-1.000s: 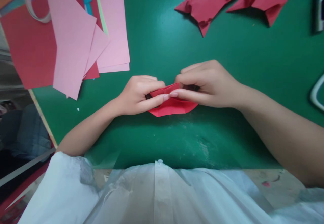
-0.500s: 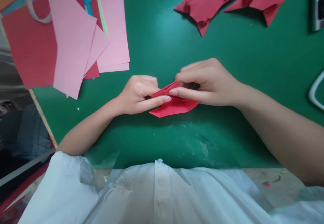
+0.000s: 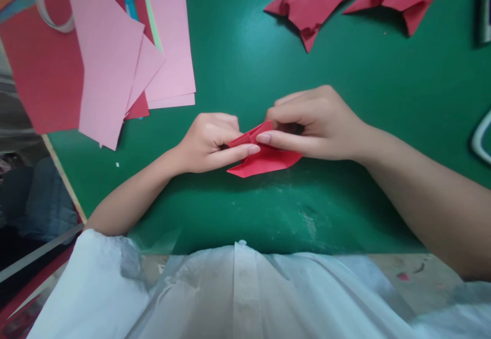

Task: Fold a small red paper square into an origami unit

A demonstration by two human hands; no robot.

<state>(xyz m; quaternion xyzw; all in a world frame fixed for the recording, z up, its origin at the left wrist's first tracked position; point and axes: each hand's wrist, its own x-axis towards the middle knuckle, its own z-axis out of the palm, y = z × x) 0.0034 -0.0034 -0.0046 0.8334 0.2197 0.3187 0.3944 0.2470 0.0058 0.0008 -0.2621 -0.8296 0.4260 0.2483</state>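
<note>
**Pinching a fold in the red paper**

I have both hands closed on the small folded red paper piece [image 3: 264,161] at the middle of the green table mat [image 3: 245,58] — my left hand [image 3: 209,142] grips its left end, my right hand [image 3: 314,124] its top flap. I judge a crease is underway; it wants firm, even pressing.

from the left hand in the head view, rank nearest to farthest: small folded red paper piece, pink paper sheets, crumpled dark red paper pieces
1. Small folded red paper piece, pinched by left hand, centre.
2. Pink paper sheets, upper left.
3. Crumpled dark red paper pieces, top right.
</note>
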